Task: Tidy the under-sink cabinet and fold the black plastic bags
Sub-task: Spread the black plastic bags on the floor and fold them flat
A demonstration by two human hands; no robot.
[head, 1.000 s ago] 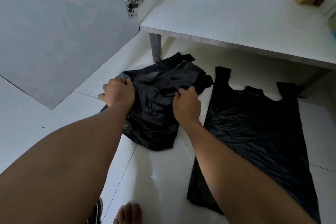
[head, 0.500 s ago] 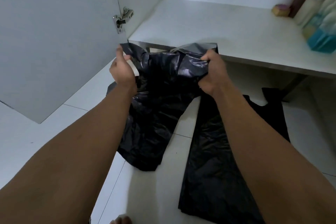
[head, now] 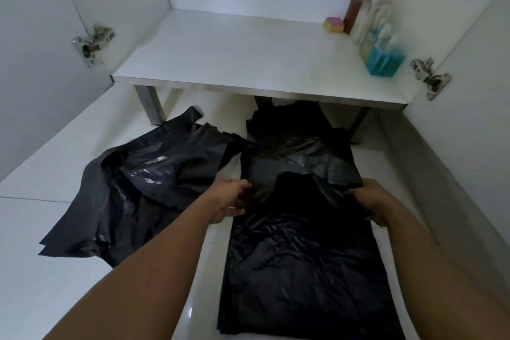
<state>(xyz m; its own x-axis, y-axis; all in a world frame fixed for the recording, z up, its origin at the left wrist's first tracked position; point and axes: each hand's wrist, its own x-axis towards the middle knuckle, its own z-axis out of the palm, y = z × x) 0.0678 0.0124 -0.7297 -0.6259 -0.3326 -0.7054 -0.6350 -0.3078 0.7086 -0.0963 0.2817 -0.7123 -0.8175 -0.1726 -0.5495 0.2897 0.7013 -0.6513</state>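
— So, where are the hands sitting right now?

— Both are reaching forward over the white tiled floor [head: 41,229]. The left hand [head: 229,201] is pinching the left edge of a black plastic bag [head: 300,262], thumb over the film with the fingers curling under it. The right hand [head: 378,204] is gripping the bag's right edge the same way, fingers closing on the plastic.

— And that bag, how is it lying?

— It is stretching flat from the hands down toward six o'clock, between the two forearms. Its upper part, around twelve o'clock from the hands, is folding over onto itself, and the far end is reaching under the front lip of the cabinet shelf [head: 248,63].

— Anything else black on the floor?

— Yes, a second black plastic bag [head: 143,190] is lying crumpled at about nine o'clock from the left hand, just beside the first, its handles pointing toward the shelf's metal leg [head: 150,105]. I cannot tell whether the two bags are touching or only overlapping in view.

— What is sitting in the cabinet?

— At two o'clock, in the far right corner of the shelf, a bottle with blue liquid [head: 383,59] is standing closest to the front, with pale bottles [head: 367,19] behind it, blurred. A small pink-and-yellow block [head: 334,25] is resting next to them. Both doors are standing open, with a left hinge [head: 92,44] at ten o'clock and a right hinge [head: 430,77] at three o'clock.
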